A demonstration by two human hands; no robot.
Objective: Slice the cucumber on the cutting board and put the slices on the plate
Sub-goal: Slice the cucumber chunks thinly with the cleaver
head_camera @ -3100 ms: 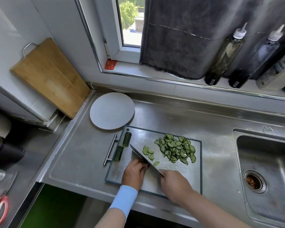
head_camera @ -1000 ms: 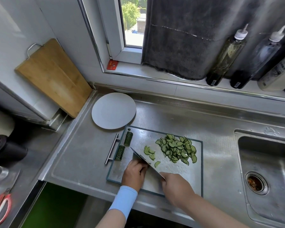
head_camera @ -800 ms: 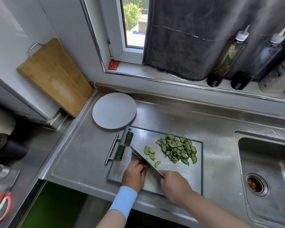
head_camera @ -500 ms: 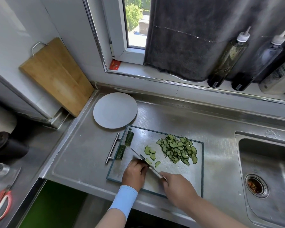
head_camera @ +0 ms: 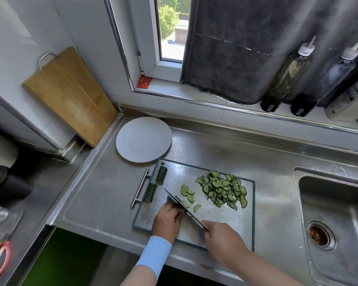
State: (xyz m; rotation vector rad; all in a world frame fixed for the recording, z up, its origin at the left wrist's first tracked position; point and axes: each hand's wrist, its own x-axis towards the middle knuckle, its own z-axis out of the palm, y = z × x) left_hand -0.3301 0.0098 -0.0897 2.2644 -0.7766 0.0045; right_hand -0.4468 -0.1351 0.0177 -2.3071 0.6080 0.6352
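Currently the right hand (head_camera: 223,238) grips the long steel knife (head_camera: 191,215) over the grey rectangular cutting board (head_camera: 225,220), the left hand (head_camera: 167,220) curled beside its blade, grasp hidden

A steel desk (head_camera: 225,153) runs under a white-framed window (head_camera: 170,38), where daylight comes in past green trees. A dark grey towel (head_camera: 246,48) hangs down to the sill (head_camera: 167,87), beside a row of bottles (head_camera: 285,75). A sink (head_camera: 335,213) is set into the desk at the right. A wooden board (head_camera: 68,96) leans on the white wall (head_camera: 19,27) at the left
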